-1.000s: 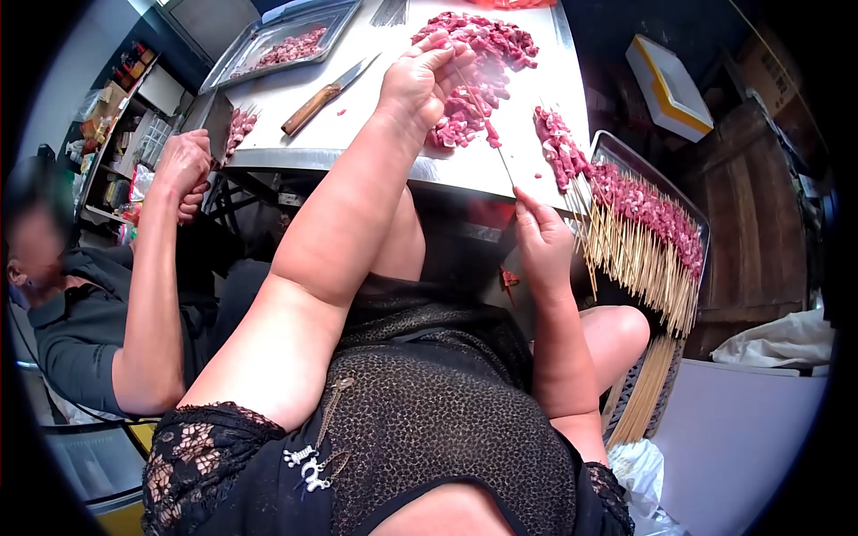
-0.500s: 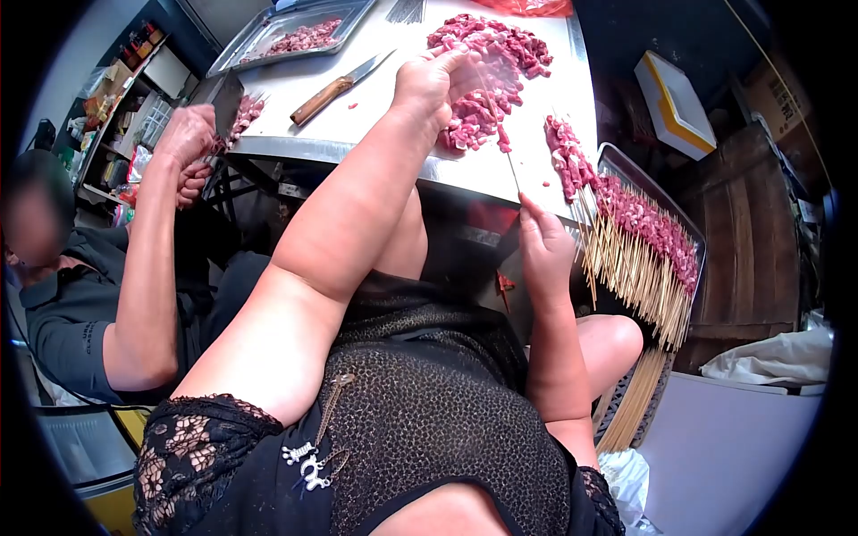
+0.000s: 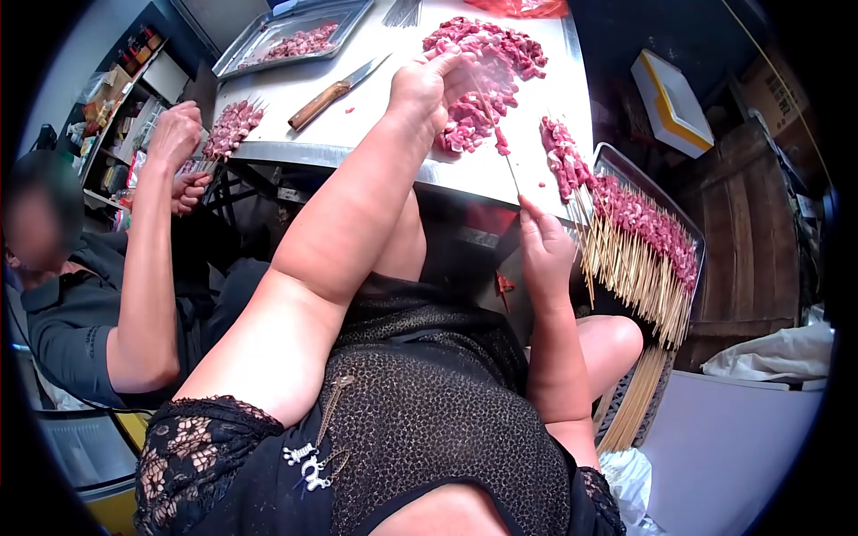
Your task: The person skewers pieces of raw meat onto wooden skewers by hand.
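Note:
My right hand (image 3: 546, 239) pinches the lower end of a thin bamboo skewer (image 3: 512, 171), which slants up and left over the table. A small piece of red meat (image 3: 501, 143) is threaded partway along it. Near its upper end, my left hand (image 3: 424, 92) is bent with thumb and fingers drawn together; blur hides what they hold. Under and behind that hand spreads a pile of cut raw meat (image 3: 466, 128). Right of the pile, several loaded meat skewers (image 3: 564, 159) lie at the table's edge.
A metal tray (image 3: 605, 154) beside the table bears rows of loaded skewers, with bare bamboo sticks (image 3: 639, 402) below. A knife (image 3: 320, 104) lies left, near another meat tray (image 3: 234, 64). At left, a co-worker's hands (image 3: 177, 134) are beside a bunch of meat skewers (image 3: 234, 128).
My hands and the skewer are almost where they were. The co-worker's upper hand has shifted slightly left, and the bunch of meat skewers beside it shows more fully.

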Action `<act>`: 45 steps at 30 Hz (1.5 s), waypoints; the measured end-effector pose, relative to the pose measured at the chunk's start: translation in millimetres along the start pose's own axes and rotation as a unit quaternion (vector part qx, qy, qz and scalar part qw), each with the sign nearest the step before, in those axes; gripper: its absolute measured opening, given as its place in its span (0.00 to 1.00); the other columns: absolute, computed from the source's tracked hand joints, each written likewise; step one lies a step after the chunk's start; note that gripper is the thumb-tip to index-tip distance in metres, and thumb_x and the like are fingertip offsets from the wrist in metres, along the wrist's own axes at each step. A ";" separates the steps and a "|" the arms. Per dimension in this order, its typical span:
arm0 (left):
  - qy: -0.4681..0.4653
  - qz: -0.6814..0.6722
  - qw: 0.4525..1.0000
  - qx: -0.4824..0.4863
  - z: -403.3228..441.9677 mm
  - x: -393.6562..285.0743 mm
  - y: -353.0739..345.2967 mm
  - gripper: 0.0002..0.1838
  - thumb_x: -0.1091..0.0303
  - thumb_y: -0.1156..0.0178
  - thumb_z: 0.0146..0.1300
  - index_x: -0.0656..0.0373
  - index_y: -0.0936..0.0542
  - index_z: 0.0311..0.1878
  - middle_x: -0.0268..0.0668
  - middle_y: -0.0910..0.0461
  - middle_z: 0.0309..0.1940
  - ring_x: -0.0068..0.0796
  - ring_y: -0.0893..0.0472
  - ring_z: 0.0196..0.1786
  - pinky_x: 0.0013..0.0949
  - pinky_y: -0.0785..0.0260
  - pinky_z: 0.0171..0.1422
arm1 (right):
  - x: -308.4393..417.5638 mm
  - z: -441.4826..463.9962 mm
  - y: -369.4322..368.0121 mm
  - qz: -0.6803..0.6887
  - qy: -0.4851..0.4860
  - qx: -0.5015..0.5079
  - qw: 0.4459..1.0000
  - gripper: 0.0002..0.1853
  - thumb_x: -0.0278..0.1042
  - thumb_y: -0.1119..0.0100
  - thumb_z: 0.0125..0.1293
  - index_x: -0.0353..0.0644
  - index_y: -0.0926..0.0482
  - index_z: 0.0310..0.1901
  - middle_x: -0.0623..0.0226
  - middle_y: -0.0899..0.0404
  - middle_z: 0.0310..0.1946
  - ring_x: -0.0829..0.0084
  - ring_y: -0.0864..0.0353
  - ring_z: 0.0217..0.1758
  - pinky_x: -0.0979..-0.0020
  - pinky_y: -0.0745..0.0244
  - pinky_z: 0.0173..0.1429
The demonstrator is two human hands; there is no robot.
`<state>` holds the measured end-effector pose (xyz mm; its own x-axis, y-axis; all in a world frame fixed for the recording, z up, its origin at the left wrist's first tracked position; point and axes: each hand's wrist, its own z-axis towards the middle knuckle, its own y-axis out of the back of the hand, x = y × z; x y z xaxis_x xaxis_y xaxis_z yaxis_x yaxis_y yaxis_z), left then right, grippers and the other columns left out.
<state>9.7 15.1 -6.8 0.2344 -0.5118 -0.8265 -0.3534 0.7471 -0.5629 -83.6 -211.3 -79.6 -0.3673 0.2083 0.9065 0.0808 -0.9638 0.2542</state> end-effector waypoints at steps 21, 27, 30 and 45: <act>-0.007 0.123 0.987 0.103 -19.7 -8.2 -11.9 0.10 0.74 0.47 0.66 0.68 0.28 0.49 0.50 0.20 0.41 0.39 0.17 0.44 0.33 0.20 0.48 | 6.5 -2.2 16.3 -0.024 -0.049 0.044 0.998 0.12 0.29 0.44 0.65 0.37 0.20 0.48 0.62 0.16 0.38 0.79 0.20 0.40 0.78 0.29 0.48; 0.010 0.104 0.987 0.120 -18.8 -11.6 -6.4 0.13 0.68 0.52 0.70 0.69 0.27 0.48 0.50 0.19 0.40 0.40 0.17 0.45 0.34 0.21 0.48 | 5.9 -0.6 27.6 -0.080 -0.018 0.039 0.996 0.12 0.30 0.45 0.65 0.39 0.20 0.49 0.60 0.16 0.36 0.77 0.19 0.38 0.76 0.28 0.45; 0.028 0.122 0.984 0.124 -22.4 -14.8 -8.1 0.14 0.67 0.53 0.71 0.69 0.27 0.50 0.49 0.19 0.41 0.40 0.18 0.46 0.35 0.22 0.49 | 9.0 -0.4 30.4 -0.106 0.000 0.053 0.993 0.12 0.29 0.44 0.64 0.40 0.20 0.49 0.58 0.17 0.36 0.75 0.18 0.37 0.76 0.27 0.44; 0.054 0.042 0.986 0.155 -21.4 -13.9 -9.1 0.13 0.70 0.53 0.70 0.69 0.27 0.48 0.51 0.19 0.40 0.42 0.18 0.45 0.41 0.23 0.53 | -4.2 0.0 -2.5 0.075 -0.050 0.016 0.996 0.12 0.26 0.44 0.65 0.37 0.20 0.49 0.72 0.21 0.26 0.87 0.31 0.26 0.83 0.34 0.32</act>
<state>-9.7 6.3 9.9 0.1130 -0.4727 -0.8739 -0.0693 0.8737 -0.4815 -82.3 -209.8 -84.0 -0.2544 0.0789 0.9639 0.1590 -0.9797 0.1221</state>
